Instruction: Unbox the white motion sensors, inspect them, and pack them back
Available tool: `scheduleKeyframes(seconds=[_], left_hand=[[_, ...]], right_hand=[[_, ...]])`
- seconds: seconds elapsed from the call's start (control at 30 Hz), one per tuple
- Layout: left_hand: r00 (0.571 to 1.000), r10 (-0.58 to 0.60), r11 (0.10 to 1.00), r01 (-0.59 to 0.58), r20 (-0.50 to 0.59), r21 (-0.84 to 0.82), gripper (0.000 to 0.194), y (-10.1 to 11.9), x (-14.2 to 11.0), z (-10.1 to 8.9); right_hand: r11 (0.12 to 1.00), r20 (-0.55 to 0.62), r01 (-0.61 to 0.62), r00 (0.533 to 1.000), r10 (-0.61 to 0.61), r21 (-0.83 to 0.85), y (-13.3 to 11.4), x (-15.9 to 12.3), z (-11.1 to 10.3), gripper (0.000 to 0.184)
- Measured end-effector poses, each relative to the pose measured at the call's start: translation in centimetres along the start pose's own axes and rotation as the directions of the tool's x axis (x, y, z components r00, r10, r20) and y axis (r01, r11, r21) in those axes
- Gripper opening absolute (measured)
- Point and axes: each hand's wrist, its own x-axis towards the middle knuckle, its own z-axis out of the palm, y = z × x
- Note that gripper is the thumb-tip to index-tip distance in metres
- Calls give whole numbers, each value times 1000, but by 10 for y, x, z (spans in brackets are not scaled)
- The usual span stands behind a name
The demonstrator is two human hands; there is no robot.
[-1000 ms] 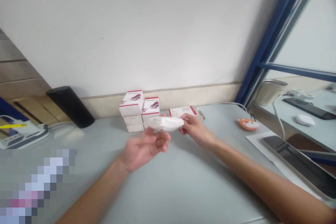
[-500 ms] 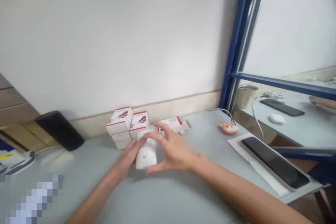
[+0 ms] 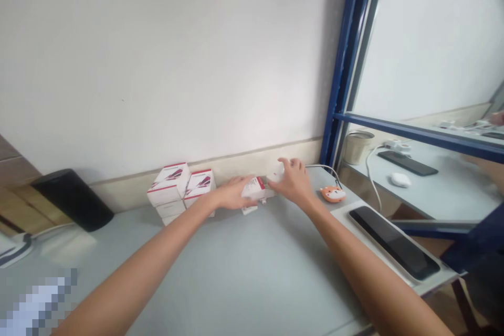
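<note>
Both my arms reach forward across the grey table [image 3: 244, 273] toward the wall. My left hand [image 3: 230, 195] rests on an open white and red box [image 3: 254, 189] lying on its side, fingers curled on it. My right hand [image 3: 292, 181] is just right of that box, its fingers closed round a small white object [image 3: 275, 172] near the box's open end. A stack of white and red boxes [image 3: 179, 189] stands to the left of my left hand, against the wall.
A black cylinder [image 3: 71, 199] lies at the back left. An orange animal-shaped gadget [image 3: 333, 194] with a cable sits right of my right hand. A dark tablet [image 3: 394, 241] lies on white paper at the right edge. A blue frame [image 3: 342, 63] separates a neighbouring desk with a metal cup [image 3: 356, 147].
Both hands moved away from me to the open box at the wall. The white object went from in front of me to the box's end. The view swung right.
</note>
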Motion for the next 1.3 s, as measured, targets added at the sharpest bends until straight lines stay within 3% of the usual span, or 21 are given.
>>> scheduleKeyframes(seconds=[0.07, 0.17, 0.3, 0.43, 0.6, 0.7, 0.77, 0.87, 0.97, 1.2, 1.3], left_hand=[[999, 43, 997, -44, 25, 61, 78, -3, 6, 6], [994, 112, 983, -110, -4, 147, 71, -2, 5, 6], [978, 180, 953, -148, -102, 266, 69, 5, -15, -1], [948, 214, 920, -114, -235, 376, 72, 11, -52, -1], [885, 160, 921, 25, -437, 388, 70, 11, -114, 16], [866, 168, 913, 43, -471, 405, 76, 0, -143, 28], [858, 165, 914, 52, -486, 402, 74, -9, -155, 31], [848, 164, 927, 42, -504, 374, 73, -18, -159, 30], [839, 163, 942, 25, -518, 336, 74, -20, -157, 28], [808, 169, 958, 1, -565, 287, 77, -14, -157, 33], [800, 105, 975, 33, -591, 219, 76, -14, -157, 35]], right_hand=[[998, 86, -68, 994, 67, 10, 9, 0, 5, 78], [996, 140, -77, 988, 69, 47, 10, 0, 8, 78], [986, 77, 12, 997, -25, 167, -7, 0, 2, 79], [930, -10, 165, 985, -171, 330, -28, -8, -8, 75], [838, 149, 195, 939, -309, 510, -57, -34, -10, 71], [825, 187, 210, 917, -352, 524, -72, -54, -1, 69], [839, 155, 208, 933, -324, 502, -79, -66, 8, 67], [857, 87, 188, 962, -260, 479, -82, -77, 20, 66], [848, 78, 195, 961, -267, 493, -81, -81, 24, 57], [829, 34, 300, 933, -357, 472, -84, -88, 11, 55], [785, 35, 393, 885, -464, 479, -91, -97, 4, 57]])
